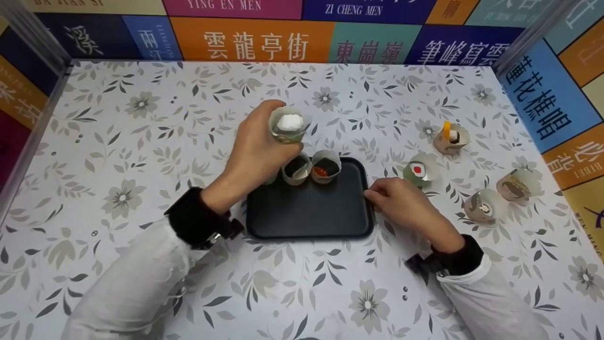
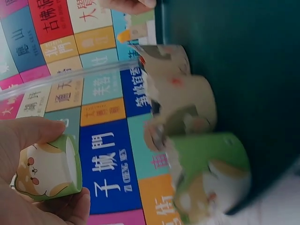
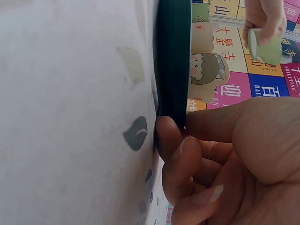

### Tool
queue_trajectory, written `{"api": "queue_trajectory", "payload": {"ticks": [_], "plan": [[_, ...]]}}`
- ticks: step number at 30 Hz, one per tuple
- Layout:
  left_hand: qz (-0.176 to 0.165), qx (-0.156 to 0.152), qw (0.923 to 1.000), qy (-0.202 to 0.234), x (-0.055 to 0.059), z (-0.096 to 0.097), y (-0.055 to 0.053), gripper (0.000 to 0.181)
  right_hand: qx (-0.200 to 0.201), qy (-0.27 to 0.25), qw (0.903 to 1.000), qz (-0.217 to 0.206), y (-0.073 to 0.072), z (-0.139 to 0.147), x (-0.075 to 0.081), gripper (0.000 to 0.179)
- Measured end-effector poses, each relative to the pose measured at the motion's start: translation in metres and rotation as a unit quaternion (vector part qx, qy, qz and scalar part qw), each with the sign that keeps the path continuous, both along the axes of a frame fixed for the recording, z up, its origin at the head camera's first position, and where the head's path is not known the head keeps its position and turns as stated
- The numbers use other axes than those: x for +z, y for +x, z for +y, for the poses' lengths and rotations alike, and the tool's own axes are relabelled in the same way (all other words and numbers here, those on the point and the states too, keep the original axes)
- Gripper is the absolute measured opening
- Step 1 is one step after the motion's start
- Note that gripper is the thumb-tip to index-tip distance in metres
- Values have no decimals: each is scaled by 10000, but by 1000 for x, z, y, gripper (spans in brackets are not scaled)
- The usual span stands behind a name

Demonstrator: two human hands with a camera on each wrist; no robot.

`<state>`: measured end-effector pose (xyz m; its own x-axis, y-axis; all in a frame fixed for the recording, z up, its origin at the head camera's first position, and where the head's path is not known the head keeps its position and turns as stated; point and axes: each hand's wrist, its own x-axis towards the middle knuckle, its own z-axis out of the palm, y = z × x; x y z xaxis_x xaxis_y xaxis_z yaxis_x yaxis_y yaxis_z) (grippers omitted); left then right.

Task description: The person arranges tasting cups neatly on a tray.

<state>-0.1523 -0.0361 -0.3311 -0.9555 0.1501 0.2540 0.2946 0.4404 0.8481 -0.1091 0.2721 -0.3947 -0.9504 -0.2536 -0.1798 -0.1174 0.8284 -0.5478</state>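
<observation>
My left hand grips a green paper cup with a white lump inside, raised beyond the tray's far edge. In the left wrist view, a cartoon dog face shows on this cup between thumb and fingers. My right hand pinches the right rim of a dark rectangular tray. At the tray's far side stand a cup with dark and orange contents, a cup with dark contents, and a green cup mostly hidden by my left hand in the head view.
Right of the tray stand several more paper cups: a green cup with a red-centred roll, a cup with a yellow piece, and two brown cups, one nearer than the other. Printed panels border the flower-patterned table.
</observation>
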Motion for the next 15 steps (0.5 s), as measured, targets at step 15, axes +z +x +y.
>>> {"api": "queue_trajectory", "payload": {"ticks": [15], "plan": [[-260, -937, 9945, -378, 3, 55, -2, 68, 90, 73, 9999, 62, 0, -1, 0, 29]]}}
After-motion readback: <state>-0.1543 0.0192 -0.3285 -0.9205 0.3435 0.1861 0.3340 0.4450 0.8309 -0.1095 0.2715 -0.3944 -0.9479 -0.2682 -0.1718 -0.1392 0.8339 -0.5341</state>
